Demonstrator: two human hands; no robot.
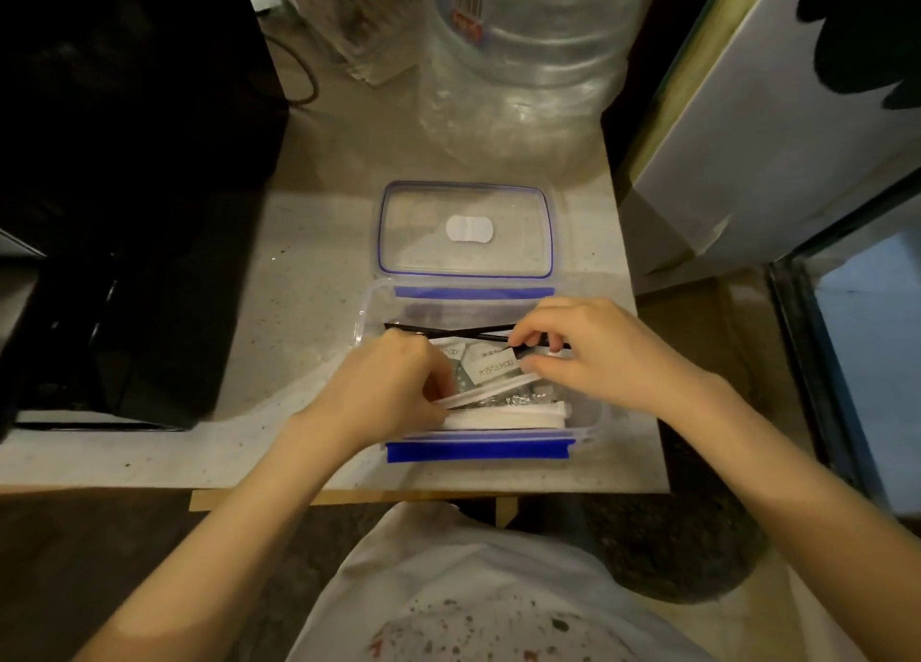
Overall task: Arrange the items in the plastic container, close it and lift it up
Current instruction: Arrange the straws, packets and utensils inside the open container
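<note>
Left hand (pixel 393 387) pinches a white strip (pixel 491 390); right hand (pixel 588 352) pinches a black stick (pixel 448 335) at twelve o'clock, which could jam the lid (pixel 466 230).

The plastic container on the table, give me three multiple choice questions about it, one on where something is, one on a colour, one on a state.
1. Where is the lid?
A. On the table just beyond the plastic container
B. Clipped onto it
C. On the person's lap

2. What colour are the lid's seal and the clips?
A. Red
B. Blue
C. Green

3. What state is the container in?
A. Shut and lifted
B. Empty
C. Open, with both hands in it

Answers:
1. A, the lid lies flat on the table at the container's far side.
2. B, the seal line and both long clips show blue.
3. C, the left hand and right hand reach among the white packets and black sticks inside.
</note>
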